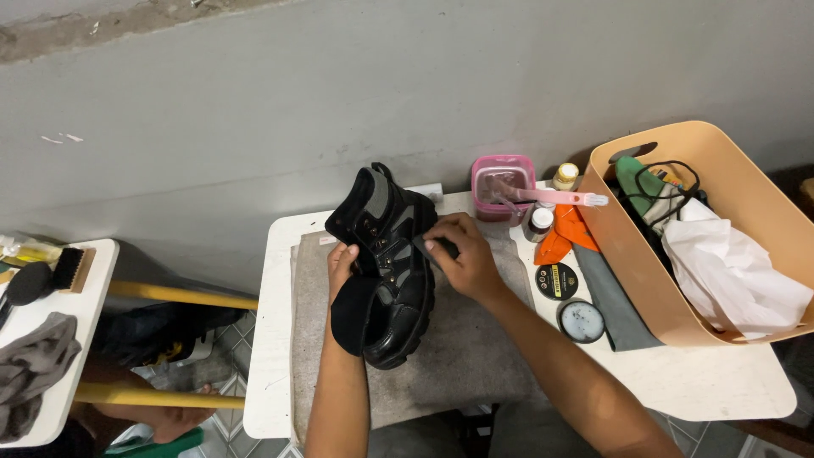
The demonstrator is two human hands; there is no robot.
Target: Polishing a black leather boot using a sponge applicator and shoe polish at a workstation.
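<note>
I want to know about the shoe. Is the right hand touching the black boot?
Touching. The head view shows the right hand resting its fingers on the black boot, no gap between them.

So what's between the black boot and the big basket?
In the head view, two round tins and a grey cloth lie between the black boot and the tan basket.

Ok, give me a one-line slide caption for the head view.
Left hand steadies a black boot on a grey cloth while the right hand works its side.
</note>
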